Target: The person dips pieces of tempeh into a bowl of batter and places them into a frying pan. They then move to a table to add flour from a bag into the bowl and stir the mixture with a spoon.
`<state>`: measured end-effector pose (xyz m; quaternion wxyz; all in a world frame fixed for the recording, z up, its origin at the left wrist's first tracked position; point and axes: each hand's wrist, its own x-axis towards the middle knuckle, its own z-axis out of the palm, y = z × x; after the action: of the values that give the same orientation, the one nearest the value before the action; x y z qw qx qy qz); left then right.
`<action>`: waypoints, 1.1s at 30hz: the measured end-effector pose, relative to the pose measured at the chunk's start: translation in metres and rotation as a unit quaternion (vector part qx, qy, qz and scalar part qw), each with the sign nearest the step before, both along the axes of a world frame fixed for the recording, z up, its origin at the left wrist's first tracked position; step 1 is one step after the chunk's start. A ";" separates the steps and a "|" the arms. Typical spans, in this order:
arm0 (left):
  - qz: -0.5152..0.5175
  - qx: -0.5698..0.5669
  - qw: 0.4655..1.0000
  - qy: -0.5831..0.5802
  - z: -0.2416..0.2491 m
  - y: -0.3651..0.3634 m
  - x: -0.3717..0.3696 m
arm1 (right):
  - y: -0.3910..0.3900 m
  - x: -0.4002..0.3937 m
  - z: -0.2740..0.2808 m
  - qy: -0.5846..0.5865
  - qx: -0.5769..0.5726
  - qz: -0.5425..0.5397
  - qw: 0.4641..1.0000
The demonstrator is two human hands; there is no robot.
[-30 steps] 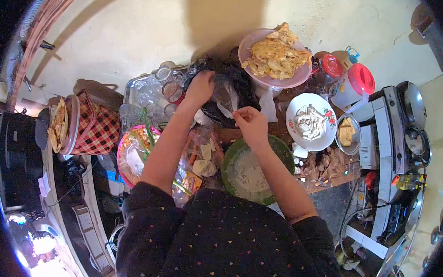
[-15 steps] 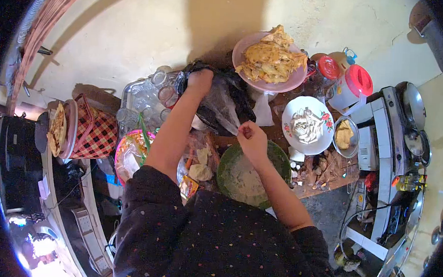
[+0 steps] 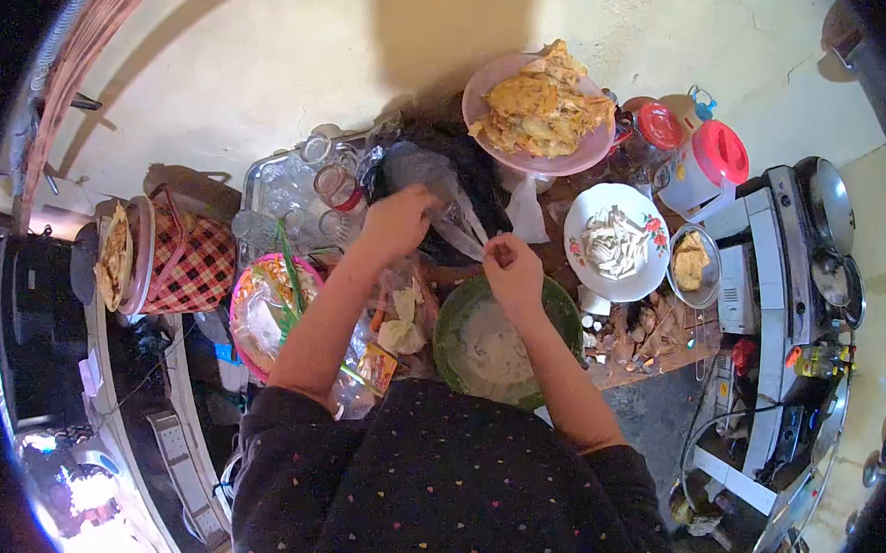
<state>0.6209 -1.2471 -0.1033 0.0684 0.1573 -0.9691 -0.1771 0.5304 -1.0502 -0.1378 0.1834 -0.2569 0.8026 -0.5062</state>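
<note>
A clear plastic bag (image 3: 453, 215) stretches between my hands in front of a bunched black plastic bag (image 3: 459, 162). My right hand (image 3: 513, 270) pinches the clear bag's lower end, just above a green basin (image 3: 451, 322) with a pale floury substance in it. My left hand (image 3: 398, 224) is closed at the clear bag's left side, its fingertips partly hidden. Below it lie wrapped food packets (image 3: 400, 334). Beside my left forearm sits a pink-rimmed basin (image 3: 242, 338) with green stalks across it.
A pink plate (image 3: 483, 78) heaped with fried food stands at the back. To the right are a flowered white bowl (image 3: 604, 200) of white strips, a small metal bowl (image 3: 708, 290) and a red-lidded jug (image 3: 698, 185). A metal tray (image 3: 257, 187) holds glasses. A stove (image 3: 796, 235) stands far right.
My left hand has come out of the black bag, moving down toward me to the clear bag. The right hand keeps its pinch and has shifted slightly right.
</note>
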 end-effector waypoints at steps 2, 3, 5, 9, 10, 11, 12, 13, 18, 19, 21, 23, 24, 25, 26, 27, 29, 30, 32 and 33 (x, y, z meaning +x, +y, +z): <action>0.005 0.030 0.999 0.015 0.005 0.017 0.013 | -0.002 -0.001 0.009 0.006 -0.006 0.009 1.000; 0.006 0.036 0.999 0.040 0.006 0.024 0.017 | -0.002 0.000 0.014 0.010 -0.009 0.010 1.000; 0.004 0.049 0.995 0.092 0.008 0.034 0.026 | 0.001 0.004 0.019 0.012 -0.034 0.014 0.999; 0.030 0.050 0.988 0.141 0.019 0.058 0.050 | 0.031 0.008 0.029 0.075 -0.024 0.044 0.996; 0.043 0.077 0.985 0.150 0.017 0.064 0.057 | 0.042 0.009 0.027 0.098 -0.021 0.051 0.994; 0.056 0.102 0.980 0.159 0.013 0.070 0.063 | 0.052 0.011 0.027 0.121 -0.019 0.057 0.991; 0.069 0.127 0.975 0.168 0.010 0.074 0.069 | 0.064 0.013 0.028 0.128 -0.010 0.047 0.991; 0.064 0.137 0.973 0.175 0.005 0.078 0.074 | 0.078 0.014 0.031 0.135 -0.002 0.036 0.990; 0.119 0.146 0.960 0.209 -0.004 0.116 0.097 | 0.141 0.005 0.022 0.129 0.023 -0.098 0.986; 0.123 0.142 0.959 0.213 -0.006 0.124 0.100 | 0.152 0.002 0.024 0.098 0.025 -0.133 0.986; 0.122 0.137 0.960 0.210 -0.006 0.136 0.103 | 0.179 -0.014 0.003 0.087 0.036 -0.177 0.980; 0.112 0.134 0.965 0.197 -0.004 0.143 0.104 | 0.193 -0.020 0.002 0.037 0.052 -0.209 0.976; 0.105 0.138 0.965 0.196 -0.003 0.144 0.103 | 0.200 -0.023 0.001 0.010 0.060 -0.224 0.973; 0.099 0.142 0.966 0.194 -0.003 0.145 0.103 | 0.208 -0.027 -0.004 0.032 0.105 -0.214 0.971; 0.094 0.146 0.966 0.192 -0.003 0.147 0.104 | 0.213 -0.029 -0.010 0.010 0.092 -0.210 0.973; 0.100 0.157 0.965 0.187 -0.002 0.150 0.102 | 0.212 -0.028 -0.007 -0.012 0.079 -0.203 0.976; 0.119 0.177 0.961 0.176 -0.001 0.155 0.101 | 0.214 -0.020 0.002 -0.051 0.107 -0.193 0.974; 0.115 0.170 0.964 0.170 -0.001 0.157 0.101 | 0.216 -0.018 -0.001 -0.016 0.106 -0.175 0.979; 0.111 0.151 0.969 0.159 -0.005 0.160 0.103 | 0.217 -0.014 -0.011 0.057 0.099 -0.133 0.985; 0.106 0.166 0.967 0.161 -0.005 0.161 0.103 | 0.215 -0.011 -0.006 0.056 0.098 -0.121 0.986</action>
<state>0.7242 -1.0859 -0.1079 0.2153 0.2380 -0.8799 -0.3504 0.5189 -0.8356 -0.1433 0.0996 -0.1663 0.8825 -0.4285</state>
